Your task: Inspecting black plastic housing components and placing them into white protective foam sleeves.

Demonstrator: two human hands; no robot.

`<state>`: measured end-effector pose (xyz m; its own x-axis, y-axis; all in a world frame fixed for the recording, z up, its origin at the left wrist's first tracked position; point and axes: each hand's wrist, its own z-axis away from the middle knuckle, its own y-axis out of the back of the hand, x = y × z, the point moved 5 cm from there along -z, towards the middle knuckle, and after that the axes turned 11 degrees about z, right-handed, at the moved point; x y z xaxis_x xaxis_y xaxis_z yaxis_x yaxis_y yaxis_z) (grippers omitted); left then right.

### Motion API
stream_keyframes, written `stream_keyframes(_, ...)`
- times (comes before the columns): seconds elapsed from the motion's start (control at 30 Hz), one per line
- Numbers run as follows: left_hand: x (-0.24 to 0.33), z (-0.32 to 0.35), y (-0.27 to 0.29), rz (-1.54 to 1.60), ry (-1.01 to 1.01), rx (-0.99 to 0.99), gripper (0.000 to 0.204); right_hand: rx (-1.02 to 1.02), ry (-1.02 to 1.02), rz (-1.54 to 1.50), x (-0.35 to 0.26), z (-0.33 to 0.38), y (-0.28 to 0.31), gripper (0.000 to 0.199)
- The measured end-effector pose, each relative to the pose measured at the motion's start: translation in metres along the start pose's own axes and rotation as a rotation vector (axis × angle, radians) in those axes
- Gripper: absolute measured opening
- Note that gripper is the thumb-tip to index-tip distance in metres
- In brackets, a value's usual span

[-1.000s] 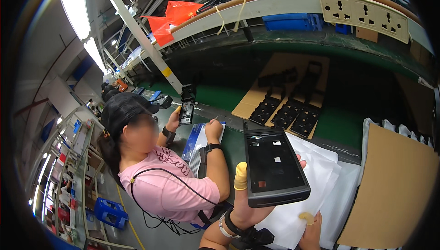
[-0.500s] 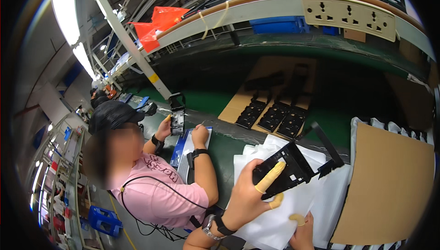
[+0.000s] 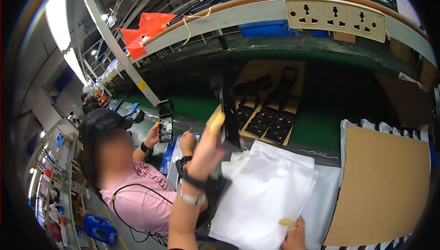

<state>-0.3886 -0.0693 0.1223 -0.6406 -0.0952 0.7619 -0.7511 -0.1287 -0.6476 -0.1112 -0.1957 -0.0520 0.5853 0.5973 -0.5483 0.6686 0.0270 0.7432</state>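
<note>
My left hand (image 3: 207, 151), in yellow finger cots with a watch and a black band at the wrist, is closed on a black plastic frame (image 3: 230, 117). The frame is raised edge-on above the bench and blurred by motion. My right hand (image 3: 295, 237) is at the lower edge of a stack of white sheets (image 3: 263, 190). Its cot-covered finger curls over the sheet's edge, apparently gripping it; the other fingers are partly hidden. Beyond the frame, several similar black parts (image 3: 279, 127) lie on a cardboard sheet (image 3: 293, 98).
At my left a co-worker in a pink shirt (image 3: 142, 199) holds a similar black part (image 3: 166, 128). A brown cardboard panel (image 3: 382, 186) covers a white-lined stack on the right. A socket strip (image 3: 337, 19) runs along the shelf above, with a blue bin (image 3: 266, 28) below it.
My left hand has lifted the black frame up and left, off the white sheets, turning it edge-on toward the cardboard. My right hand stays at the sheets. The whole view has shifted slightly.
</note>
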Motion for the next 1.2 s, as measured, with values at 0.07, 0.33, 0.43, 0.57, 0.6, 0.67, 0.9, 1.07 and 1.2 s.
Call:
stream_keyframes(0.07,0.033,-0.055,0.032,-0.738,-0.240,0.298,0.039,-0.060,0.017,-0.093,-0.008,-0.003,0.003,0.037)
stream_keyframes(0.33,0.048,-0.150,0.204,-1.730,-0.366,0.319,0.040,-0.091,-0.103,-0.115,-0.003,-0.002,0.007,0.042)
stream_keyframes(0.43,0.009,-0.166,0.212,-1.527,-0.126,0.233,0.042,-0.061,-0.107,-0.108,0.002,0.001,0.007,0.042)
stream_keyframes(0.57,0.028,-0.175,0.233,-2.307,-0.159,0.104,0.043,-0.122,-0.055,-0.161,-0.007,-0.008,0.000,0.042)
stream_keyframes(0.6,0.038,-0.173,0.213,-2.181,-0.152,0.028,0.047,-0.121,-0.057,-0.152,-0.008,-0.008,0.001,0.042)
stream_keyframes(0.67,0.010,-0.129,0.083,-1.378,-0.065,-0.046,0.050,-0.145,-0.130,-0.112,0.003,-0.004,0.007,0.041)
stream_keyframes(0.9,-0.036,0.070,0.017,-1.698,0.415,-0.058,0.110,-0.129,-0.036,-0.110,0.001,-0.009,0.002,0.044)
stream_keyframes(1.07,-0.069,0.099,0.112,-1.470,0.548,0.177,0.105,-0.095,-0.009,-0.137,-0.002,-0.006,-0.005,0.044)
stream_keyframes(1.2,-0.096,0.091,0.123,-0.990,0.801,0.183,0.083,-0.052,-0.009,-0.297,0.006,-0.008,-0.003,0.036)
